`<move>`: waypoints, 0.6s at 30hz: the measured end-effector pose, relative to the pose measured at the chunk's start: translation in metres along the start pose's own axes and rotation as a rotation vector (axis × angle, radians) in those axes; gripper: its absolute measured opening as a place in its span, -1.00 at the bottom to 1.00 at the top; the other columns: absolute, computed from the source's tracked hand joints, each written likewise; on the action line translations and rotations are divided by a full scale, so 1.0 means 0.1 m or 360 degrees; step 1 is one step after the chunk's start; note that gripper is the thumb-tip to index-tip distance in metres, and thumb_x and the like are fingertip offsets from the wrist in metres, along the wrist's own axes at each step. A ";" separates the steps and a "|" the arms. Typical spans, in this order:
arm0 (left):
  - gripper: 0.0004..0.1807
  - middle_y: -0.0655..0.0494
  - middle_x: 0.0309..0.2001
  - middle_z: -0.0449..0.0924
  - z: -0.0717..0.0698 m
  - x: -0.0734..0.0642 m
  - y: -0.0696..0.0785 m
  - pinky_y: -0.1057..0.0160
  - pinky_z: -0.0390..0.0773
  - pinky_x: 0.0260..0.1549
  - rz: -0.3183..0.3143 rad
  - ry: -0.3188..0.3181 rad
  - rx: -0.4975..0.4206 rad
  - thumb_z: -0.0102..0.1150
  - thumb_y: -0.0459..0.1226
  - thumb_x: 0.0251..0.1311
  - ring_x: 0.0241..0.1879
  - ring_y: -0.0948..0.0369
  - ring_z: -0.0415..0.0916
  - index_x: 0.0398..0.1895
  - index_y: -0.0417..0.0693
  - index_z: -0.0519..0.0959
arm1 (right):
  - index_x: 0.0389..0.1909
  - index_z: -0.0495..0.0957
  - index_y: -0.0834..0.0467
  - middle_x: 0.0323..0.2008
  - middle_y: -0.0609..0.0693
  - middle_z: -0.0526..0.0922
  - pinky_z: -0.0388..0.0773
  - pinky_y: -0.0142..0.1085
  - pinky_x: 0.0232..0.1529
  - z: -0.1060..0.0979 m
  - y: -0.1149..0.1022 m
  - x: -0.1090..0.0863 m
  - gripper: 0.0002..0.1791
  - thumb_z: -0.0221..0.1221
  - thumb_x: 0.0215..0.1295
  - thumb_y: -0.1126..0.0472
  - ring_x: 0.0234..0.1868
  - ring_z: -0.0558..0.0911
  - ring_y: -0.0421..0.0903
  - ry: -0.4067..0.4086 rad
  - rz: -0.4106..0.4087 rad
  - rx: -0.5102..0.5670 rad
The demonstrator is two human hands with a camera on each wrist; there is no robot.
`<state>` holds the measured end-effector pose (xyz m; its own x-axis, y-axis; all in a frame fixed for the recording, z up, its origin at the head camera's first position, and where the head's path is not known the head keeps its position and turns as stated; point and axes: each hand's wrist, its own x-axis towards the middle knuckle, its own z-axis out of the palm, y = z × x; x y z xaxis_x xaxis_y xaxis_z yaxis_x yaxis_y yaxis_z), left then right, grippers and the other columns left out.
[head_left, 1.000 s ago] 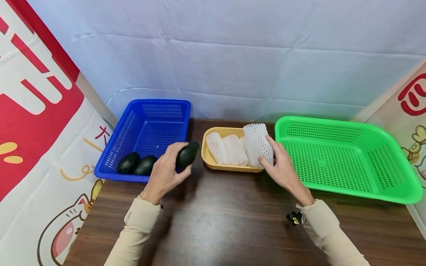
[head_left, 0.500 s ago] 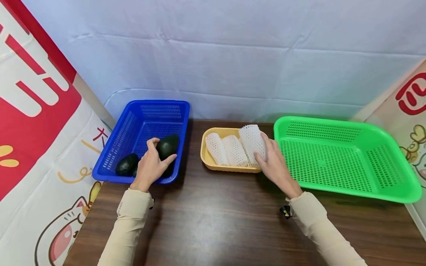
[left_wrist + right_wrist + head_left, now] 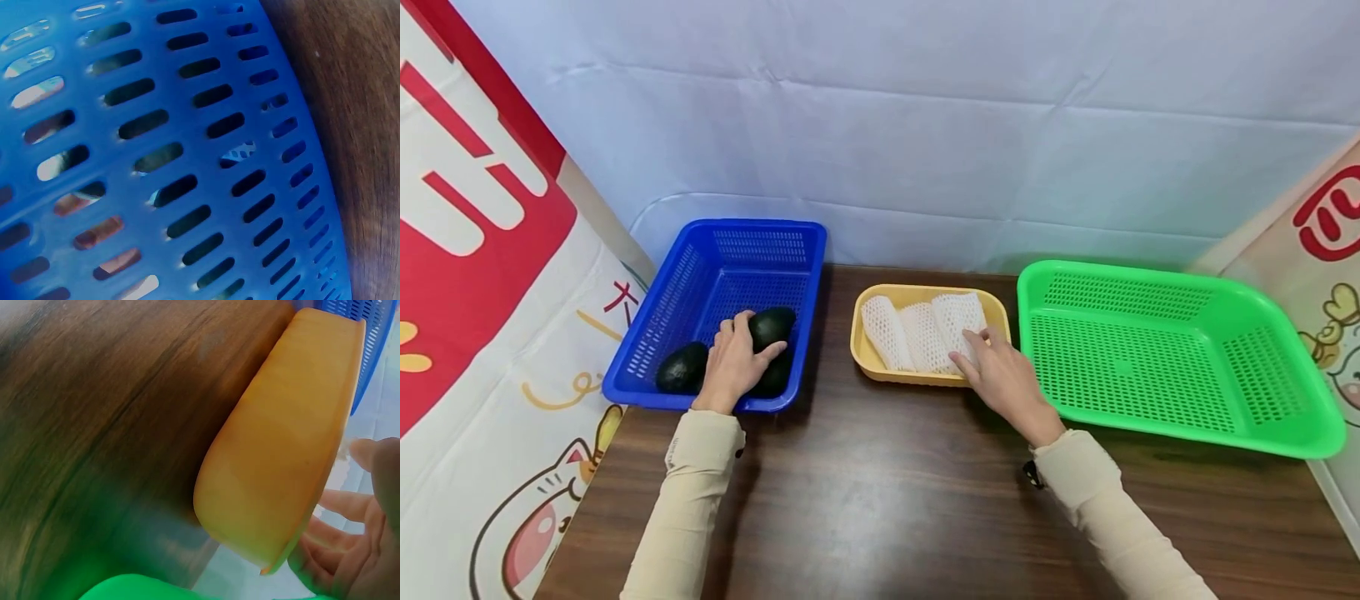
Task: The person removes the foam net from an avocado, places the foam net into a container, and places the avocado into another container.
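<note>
In the head view my left hand reaches into the blue basket, fingers and thumb around a dark green avocado. Beneath it, another avocado is partly covered. A further avocado lies to the left of the hand. My right hand is at the yellow tray, its fingertips on the near end of a white foam net sleeve. More sleeves lie alongside in the tray. In the right wrist view, thumb and fingers stand apart over the tray rim.
A green basket stands right of the tray on the wooden table. Pale cloth hangs behind, with printed cloths at both sides. The blue basket's slotted wall fills most of the left wrist view.
My left hand has carried the avocado leftward and down into the blue basket. My right hand has lowered the foam net sleeve flat into the yellow tray and moved slightly left.
</note>
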<state>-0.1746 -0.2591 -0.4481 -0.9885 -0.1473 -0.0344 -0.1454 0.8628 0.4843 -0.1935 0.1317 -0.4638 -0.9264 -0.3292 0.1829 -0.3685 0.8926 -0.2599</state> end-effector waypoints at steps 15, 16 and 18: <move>-0.41 -0.43 0.23 0.43 0.09 -0.03 0.07 -0.27 0.37 0.14 -0.0035 -0.0100 0.0381 -0.03 -0.18 0.45 0.17 -0.35 0.38 0.48 -0.11 0.18 | 0.33 0.42 0.20 0.12 0.37 0.44 0.48 0.13 0.01 -0.03 0.03 -0.05 -0.39 0.14 0.41 -0.09 0.08 0.50 0.26 0.0148 0.0069 0.0290; -0.41 -0.44 0.24 0.42 0.09 -0.04 0.06 -0.28 0.37 0.14 -0.0033 -0.0092 0.0373 -0.03 -0.17 0.45 0.18 -0.35 0.37 0.48 -0.13 0.18 | 0.33 0.42 0.19 0.12 0.37 0.44 0.48 0.13 0.01 -0.03 0.03 -0.05 -0.39 0.15 0.41 -0.08 0.08 0.50 0.26 0.0160 0.0065 0.0307; -0.40 -0.46 0.26 0.39 0.09 -0.05 0.06 -0.29 0.34 0.17 -0.0035 -0.0070 0.0345 -0.02 -0.15 0.44 0.20 -0.36 0.35 0.47 -0.16 0.20 | 0.33 0.42 0.19 0.13 0.36 0.43 0.46 0.13 0.02 -0.05 0.04 -0.06 -0.39 0.16 0.40 -0.07 0.09 0.49 0.25 0.0176 0.0053 0.0331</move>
<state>-0.1705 -0.2489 -0.4529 -0.9852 -0.1497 -0.0834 -0.1675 0.9440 0.2841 -0.1890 0.1385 -0.4609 -0.9284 -0.2543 0.2708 -0.3563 0.8161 -0.4550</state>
